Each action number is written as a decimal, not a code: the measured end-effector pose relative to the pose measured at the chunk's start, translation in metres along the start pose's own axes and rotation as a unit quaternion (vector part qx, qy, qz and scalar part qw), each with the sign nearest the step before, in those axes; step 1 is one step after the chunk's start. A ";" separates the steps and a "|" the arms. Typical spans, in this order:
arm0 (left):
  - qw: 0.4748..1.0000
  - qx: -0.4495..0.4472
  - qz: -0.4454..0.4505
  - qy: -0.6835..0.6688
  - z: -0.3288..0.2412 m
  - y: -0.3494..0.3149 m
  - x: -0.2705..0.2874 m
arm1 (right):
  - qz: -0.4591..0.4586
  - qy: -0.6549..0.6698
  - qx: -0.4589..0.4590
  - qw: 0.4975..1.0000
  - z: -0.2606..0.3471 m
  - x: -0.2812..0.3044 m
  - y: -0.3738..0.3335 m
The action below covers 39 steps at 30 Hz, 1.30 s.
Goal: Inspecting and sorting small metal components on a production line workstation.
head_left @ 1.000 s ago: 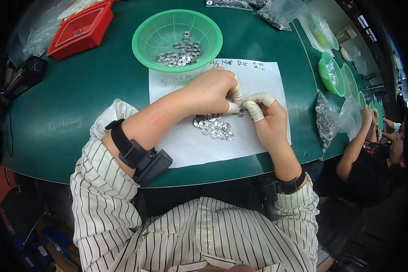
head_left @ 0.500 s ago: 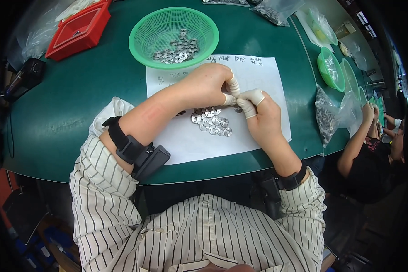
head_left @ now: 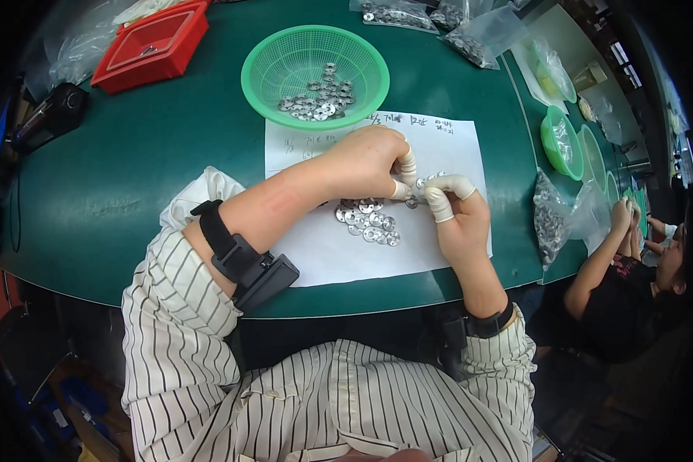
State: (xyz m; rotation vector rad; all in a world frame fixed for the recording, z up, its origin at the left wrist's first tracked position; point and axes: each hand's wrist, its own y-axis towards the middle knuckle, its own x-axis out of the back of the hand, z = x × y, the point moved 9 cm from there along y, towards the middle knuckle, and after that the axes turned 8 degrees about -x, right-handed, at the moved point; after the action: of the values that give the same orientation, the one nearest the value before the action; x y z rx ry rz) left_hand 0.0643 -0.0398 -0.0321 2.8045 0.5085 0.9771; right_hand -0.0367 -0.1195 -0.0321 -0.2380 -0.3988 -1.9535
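Note:
White finger covers sit on the thumb and forefinger of both hands. My left hand (head_left: 373, 160) reaches across the paper, its fingertips pinched at a small metal disc (head_left: 420, 184). From the other side, my right hand (head_left: 462, 212) has thumb and forefinger closed on the edge of the same disc; the fingertips partly hide it. A loose pile of round metal discs with holes (head_left: 371, 222) lies on the white paper (head_left: 316, 258) below my left hand. Another disc (head_left: 412, 202) shows just under the fingertips. Beyond them, a green mesh basket (head_left: 254, 92) holds several more.
A red tray (head_left: 142, 69) and a black device (head_left: 58, 112) stand at the far left. Clear bags of metal parts (head_left: 470, 46) lie at the back, with another bag (head_left: 550, 215) at right. Green baskets (head_left: 560, 146) and a co-worker (head_left: 624, 285) are farther right.
The view has shifted, so the table appears lower and farther right. My fingertips have drawn slightly apart, and the disc between them shows more plainly. Discs beyond my right forefinger have come into sight.

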 end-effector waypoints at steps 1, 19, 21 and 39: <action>1.000 0.003 0.000 -0.003 0.002 0.000 0.000 | 0.002 -0.002 -0.002 1.000 0.000 -0.001 0.001; 0.999 0.027 0.008 -0.022 0.004 0.000 -0.001 | 0.024 -0.208 0.113 0.971 0.030 -0.020 -0.003; 1.000 0.024 0.008 -0.017 0.004 0.000 -0.001 | 0.022 -0.199 0.092 0.975 0.027 -0.018 0.000; 1.000 -0.007 -0.011 -0.018 0.001 0.000 0.000 | 0.023 -0.058 0.005 0.998 0.005 -0.010 -0.001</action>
State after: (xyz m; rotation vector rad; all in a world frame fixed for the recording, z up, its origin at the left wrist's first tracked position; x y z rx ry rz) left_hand 0.0648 -0.0396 -0.0336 2.7915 0.5250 0.9202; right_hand -0.0338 -0.1087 -0.0315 -0.3531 -0.4750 -1.8977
